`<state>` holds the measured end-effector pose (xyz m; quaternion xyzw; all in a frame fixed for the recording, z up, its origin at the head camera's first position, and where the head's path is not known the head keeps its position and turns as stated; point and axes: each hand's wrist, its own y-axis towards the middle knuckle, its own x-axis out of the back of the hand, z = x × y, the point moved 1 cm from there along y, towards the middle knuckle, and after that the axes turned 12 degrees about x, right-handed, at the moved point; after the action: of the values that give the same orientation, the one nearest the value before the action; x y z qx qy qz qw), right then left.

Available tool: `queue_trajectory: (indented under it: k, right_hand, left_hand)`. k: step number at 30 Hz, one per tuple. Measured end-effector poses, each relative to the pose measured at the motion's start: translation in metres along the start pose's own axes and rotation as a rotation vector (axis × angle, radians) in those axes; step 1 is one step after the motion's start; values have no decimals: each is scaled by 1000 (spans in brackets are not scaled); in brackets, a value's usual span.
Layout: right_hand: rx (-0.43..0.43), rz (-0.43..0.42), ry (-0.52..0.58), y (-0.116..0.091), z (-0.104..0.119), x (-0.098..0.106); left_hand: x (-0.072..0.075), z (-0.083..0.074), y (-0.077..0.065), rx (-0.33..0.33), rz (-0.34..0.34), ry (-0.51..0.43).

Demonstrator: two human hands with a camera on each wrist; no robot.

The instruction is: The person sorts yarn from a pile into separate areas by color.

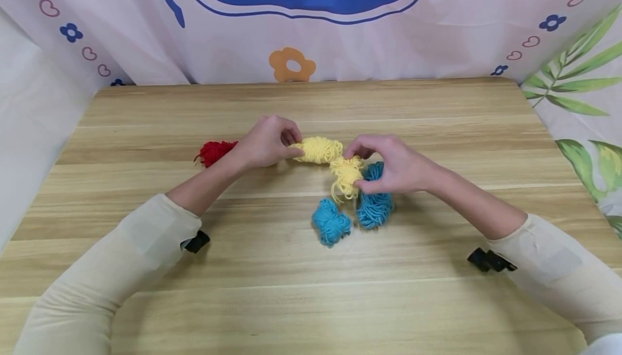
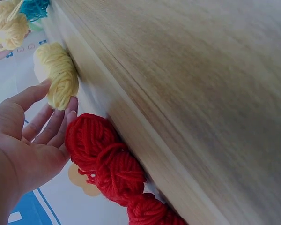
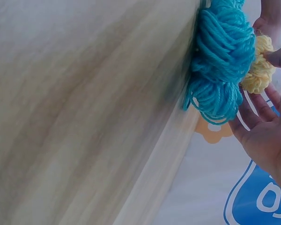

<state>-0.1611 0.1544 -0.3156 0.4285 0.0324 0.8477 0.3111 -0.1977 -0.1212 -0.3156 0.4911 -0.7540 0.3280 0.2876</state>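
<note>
In the head view my left hand (image 1: 268,143) pinches the left end of a yellow yarn skein (image 1: 320,150) between thumb and fingers. My right hand (image 1: 394,165) grips a smaller, loopy yellow yarn bundle (image 1: 346,177), held just right of and below that skein. Under the right hand lies a large blue yarn skein (image 1: 375,209), partly covered by it. A small blue yarn bundle (image 1: 331,223) sits nearer to me. Red yarn (image 1: 214,153) lies left of the left hand, mostly hidden by the forearm; the left wrist view shows red bundles (image 2: 119,173) in a row.
Everything is on a wood-grain table (image 1: 291,290). Behind its far edge hangs a pale printed cloth (image 1: 233,53) with a blue sign. Black wrist cameras (image 1: 196,241) hang under both sleeves, close over the tabletop.
</note>
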Motion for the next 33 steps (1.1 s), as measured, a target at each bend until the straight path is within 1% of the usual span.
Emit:
queue_trajectory:
  k: [5, 16, 22, 33]
  right_hand:
    - [-11, -10, 4, 0, -1, 2]
    - [-52, -37, 24, -1, -8, 6]
    - [-49, -65, 44, -2, -12, 8]
    - [-53, -95, 24, -1, -16, 12]
  left_hand:
    - [1, -1, -1, -5, 10, -4]
    - [1, -1, -5, -1, -10, -20]
    - [3, 1, -8, -29, -23, -29]
    - [4, 1, -10, -66, -39, -45]
